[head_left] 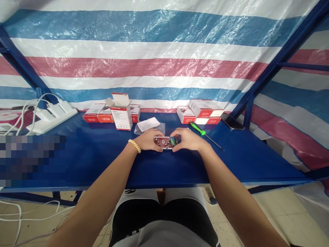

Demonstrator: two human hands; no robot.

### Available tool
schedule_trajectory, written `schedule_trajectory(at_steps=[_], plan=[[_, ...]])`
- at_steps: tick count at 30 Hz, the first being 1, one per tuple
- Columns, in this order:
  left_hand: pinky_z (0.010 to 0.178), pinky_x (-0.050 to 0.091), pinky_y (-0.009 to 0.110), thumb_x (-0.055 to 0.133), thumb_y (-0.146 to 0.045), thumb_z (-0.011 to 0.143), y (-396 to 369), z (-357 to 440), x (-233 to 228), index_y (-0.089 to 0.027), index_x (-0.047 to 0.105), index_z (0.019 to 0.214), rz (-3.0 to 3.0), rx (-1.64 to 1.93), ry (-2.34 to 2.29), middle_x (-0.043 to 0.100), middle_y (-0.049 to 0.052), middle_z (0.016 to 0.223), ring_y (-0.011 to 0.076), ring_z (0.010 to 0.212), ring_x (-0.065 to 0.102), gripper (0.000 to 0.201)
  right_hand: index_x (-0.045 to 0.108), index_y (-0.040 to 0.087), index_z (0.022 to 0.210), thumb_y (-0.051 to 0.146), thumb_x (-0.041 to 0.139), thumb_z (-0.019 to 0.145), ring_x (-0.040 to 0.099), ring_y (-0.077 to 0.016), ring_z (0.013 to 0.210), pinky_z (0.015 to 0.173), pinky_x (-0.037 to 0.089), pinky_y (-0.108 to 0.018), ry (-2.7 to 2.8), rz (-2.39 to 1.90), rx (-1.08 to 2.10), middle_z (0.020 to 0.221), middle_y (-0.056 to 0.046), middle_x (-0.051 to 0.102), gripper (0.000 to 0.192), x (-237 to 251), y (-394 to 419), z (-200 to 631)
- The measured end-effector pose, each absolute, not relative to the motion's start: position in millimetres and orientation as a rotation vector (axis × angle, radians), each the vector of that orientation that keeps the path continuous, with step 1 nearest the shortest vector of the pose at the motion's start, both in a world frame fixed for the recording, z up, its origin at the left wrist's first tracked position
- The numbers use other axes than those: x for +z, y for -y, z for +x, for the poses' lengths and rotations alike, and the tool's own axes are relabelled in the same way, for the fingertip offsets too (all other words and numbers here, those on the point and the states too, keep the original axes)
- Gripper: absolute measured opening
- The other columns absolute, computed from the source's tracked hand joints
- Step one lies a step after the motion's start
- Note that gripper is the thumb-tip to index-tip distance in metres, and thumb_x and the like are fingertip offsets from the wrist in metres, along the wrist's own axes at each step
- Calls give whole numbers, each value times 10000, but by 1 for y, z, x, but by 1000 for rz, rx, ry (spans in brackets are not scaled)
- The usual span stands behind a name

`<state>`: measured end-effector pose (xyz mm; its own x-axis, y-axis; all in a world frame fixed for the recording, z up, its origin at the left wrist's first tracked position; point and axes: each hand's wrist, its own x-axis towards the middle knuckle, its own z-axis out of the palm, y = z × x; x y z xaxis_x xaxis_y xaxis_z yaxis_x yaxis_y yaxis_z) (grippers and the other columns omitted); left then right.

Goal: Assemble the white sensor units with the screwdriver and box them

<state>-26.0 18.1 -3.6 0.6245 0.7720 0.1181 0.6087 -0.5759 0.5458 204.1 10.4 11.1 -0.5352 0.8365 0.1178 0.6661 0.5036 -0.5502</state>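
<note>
A small white device with a red circuit board [164, 142] lies on the blue table [102, 161], held from both sides. My left hand [148, 140], with a bead bracelet at the wrist, grips its left end. Gripping the right end is my right hand [187, 140], its fingers over a green part of the board. Just behind the hands lies a white cover piece on a clear plastic bag [147, 125].
An open red-and-white box [121, 112] stands behind, with flat boxes [98, 114] beside it and a stack of boxes [203, 112] to the right. A green-handled screwdriver [203, 132] and a dark phone [232, 122] lie at right. White power strips with cables [48, 116] sit at left.
</note>
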Motion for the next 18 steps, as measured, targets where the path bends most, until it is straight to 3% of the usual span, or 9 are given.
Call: schedule_trajectory(at_steps=[2,6,9,11,18], plan=[[819,462,359,824,-352,552,-18,-26,-4,-178,684,989,2374,502,-1030,650,44,987,237,923,599,490,709,176,823,345,861,484,593,-161,713,615,419,-263,2339,-1229,697,806,-10,655,409,10,-11,206],[845,471,357,831,-238,508,-18,-27,-2,-186,684,1000,2319,536,-977,653,29,1014,231,953,603,516,702,171,756,310,759,648,590,-137,666,626,436,-261,2263,-1137,771,743,-8,662,185,8,-12,210],[857,472,368,830,-260,518,-19,-29,-4,-183,687,1008,2296,546,-1005,656,34,1023,234,957,606,516,710,190,1026,301,786,624,617,-158,765,680,461,-274,2270,-1108,806,887,-26,678,424,8,-11,210],[865,470,375,829,-282,525,-20,-29,-5,-183,686,1014,2310,557,-1010,653,40,1028,239,963,603,520,699,218,1104,307,830,572,614,-172,814,705,460,-282,2353,-1094,783,951,-28,663,556,10,-10,209],[891,460,395,793,-297,541,-20,-26,-8,-178,687,995,2372,547,-1051,643,47,1009,259,979,588,481,765,254,1007,277,803,628,557,-153,720,673,412,-277,2477,-1129,633,805,-3,586,381,16,-8,207]])
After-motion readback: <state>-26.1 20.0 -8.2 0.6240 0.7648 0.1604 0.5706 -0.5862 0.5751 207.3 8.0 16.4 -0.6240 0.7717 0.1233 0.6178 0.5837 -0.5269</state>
